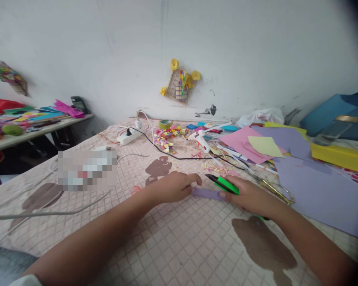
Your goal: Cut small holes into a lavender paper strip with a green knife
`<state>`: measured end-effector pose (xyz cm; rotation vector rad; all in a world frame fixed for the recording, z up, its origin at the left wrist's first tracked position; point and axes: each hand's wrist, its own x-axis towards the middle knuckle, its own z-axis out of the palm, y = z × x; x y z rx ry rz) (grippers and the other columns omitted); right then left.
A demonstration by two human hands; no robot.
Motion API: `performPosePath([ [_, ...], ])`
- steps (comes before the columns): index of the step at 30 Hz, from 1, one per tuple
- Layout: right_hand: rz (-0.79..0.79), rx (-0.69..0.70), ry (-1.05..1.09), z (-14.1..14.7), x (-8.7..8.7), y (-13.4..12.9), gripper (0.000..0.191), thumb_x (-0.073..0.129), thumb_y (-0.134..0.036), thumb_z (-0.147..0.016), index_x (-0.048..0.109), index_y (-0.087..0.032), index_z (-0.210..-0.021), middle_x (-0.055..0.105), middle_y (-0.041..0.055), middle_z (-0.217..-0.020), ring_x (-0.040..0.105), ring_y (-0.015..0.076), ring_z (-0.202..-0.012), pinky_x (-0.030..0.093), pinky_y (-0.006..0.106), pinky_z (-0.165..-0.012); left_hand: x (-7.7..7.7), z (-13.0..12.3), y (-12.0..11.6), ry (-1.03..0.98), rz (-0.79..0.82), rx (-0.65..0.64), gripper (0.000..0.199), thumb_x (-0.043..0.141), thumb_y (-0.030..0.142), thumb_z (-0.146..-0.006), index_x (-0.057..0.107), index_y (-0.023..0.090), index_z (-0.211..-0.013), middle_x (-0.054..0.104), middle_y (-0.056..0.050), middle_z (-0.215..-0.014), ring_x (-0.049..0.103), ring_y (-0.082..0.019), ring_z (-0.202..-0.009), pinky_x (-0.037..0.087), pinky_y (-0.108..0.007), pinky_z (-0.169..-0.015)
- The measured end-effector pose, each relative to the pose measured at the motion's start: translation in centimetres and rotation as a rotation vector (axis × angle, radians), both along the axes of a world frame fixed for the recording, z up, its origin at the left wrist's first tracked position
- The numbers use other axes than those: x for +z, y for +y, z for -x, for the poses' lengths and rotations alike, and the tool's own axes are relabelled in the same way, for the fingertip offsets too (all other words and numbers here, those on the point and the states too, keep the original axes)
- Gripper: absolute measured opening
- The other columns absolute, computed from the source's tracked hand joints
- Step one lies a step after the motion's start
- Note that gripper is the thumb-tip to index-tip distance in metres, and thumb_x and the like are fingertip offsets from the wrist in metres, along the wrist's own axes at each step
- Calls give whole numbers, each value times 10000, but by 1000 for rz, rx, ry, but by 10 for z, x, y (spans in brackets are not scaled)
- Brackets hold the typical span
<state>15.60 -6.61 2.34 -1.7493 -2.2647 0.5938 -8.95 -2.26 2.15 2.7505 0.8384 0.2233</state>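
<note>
A narrow purple paper strip (208, 193) stretches between my two hands, low over the patterned tabletop. My left hand (174, 186) is closed on the strip's left end, its index finger bent above it. My right hand (250, 192) grips a green and black utility knife (228, 185), its tip pointing left. The right thumb also presses on the strip's right end. Just beyond the hands lie small paper scraps (223, 169) and a white glue gun (200, 140). Gold-handled scissors (273, 188) rest to the right of my right hand.
Purple sheets (319, 194) and pink paper (247, 143) cover the right side, near a blue bag (340, 115). A power strip (129, 137), a tape roll (165, 124) and cut paper pieces (167, 139) lie toward the wall. Cables (86, 208) cross the left side.
</note>
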Motion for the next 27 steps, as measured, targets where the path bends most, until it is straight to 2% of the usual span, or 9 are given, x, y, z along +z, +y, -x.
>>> performPosePath([
  [3, -16, -12, -11, 1, -2, 1, 216, 498, -392, -851, 577, -208, -931, 672, 42, -839, 623, 233, -813, 445, 301, -657, -1, -2, -1, -7, -13, -3, 282, 398, 120, -861, 528, 218, -1091, 658, -17, -874, 627, -163, -800, 452, -257, -718],
  [7, -51, -30, -40, 4, -9, 4, 213, 490, -377, -848, 582, -212, -948, 688, 65, -927, 621, 249, -859, 433, 311, -667, -3, -4, 0, -9, -43, -11, 266, 416, 99, -842, 556, 201, -1044, 639, -33, -948, 616, -163, -872, 454, -262, -789],
  [10, -95, -78, -72, 7, -16, 5, 252, 488, -362, -842, 596, -191, -991, 682, 116, -1023, 611, 281, -922, 427, 344, -717, -5, -4, 1, -1, -69, -27, 221, 463, 159, -853, 573, 193, -1041, 622, -45, -979, 603, -177, -902, 452, -279, -815],
  [14, -150, -119, -113, 11, -22, 5, 266, 495, -356, -821, 618, -145, -926, 678, 169, -954, 614, 320, -884, 423, 375, -696, -7, -4, 0, 18, -108, -55, 220, 562, 255, -831, 595, 181, -1036, 608, -55, -988, 587, -197, -904, 450, -308, -823],
  [20, -247, -60, -98, 13, -12, 2, 131, 523, -288, -807, 586, -177, -838, 636, 131, -958, 582, 280, -937, 418, 347, -755, -9, -6, 0, 4, -124, -54, 205, 568, 240, -824, 605, 176, -1015, 608, -61, -971, 570, -201, -915, 440, -320, -836],
  [24, -225, -7, -73, 14, -4, -3, 118, 493, -289, -829, 566, -202, -796, 643, 73, -828, 593, 234, -783, 415, 322, -662, -10, -6, 1, -39, -103, -27, 246, 552, 208, -817, 559, 176, -1060, 613, -58, -993, 571, -185, -911, 445, -287, -792],
  [27, -169, 43, -62, 14, -1, -7, 123, 502, -290, -826, 550, -212, -744, 635, 38, -752, 585, 211, -718, 404, 301, -619, -11, -6, 2, -45, -84, -34, 175, 549, 184, -810, 571, 171, -983, 619, -49, -953, 571, -172, -877, 440, -269, -758],
])
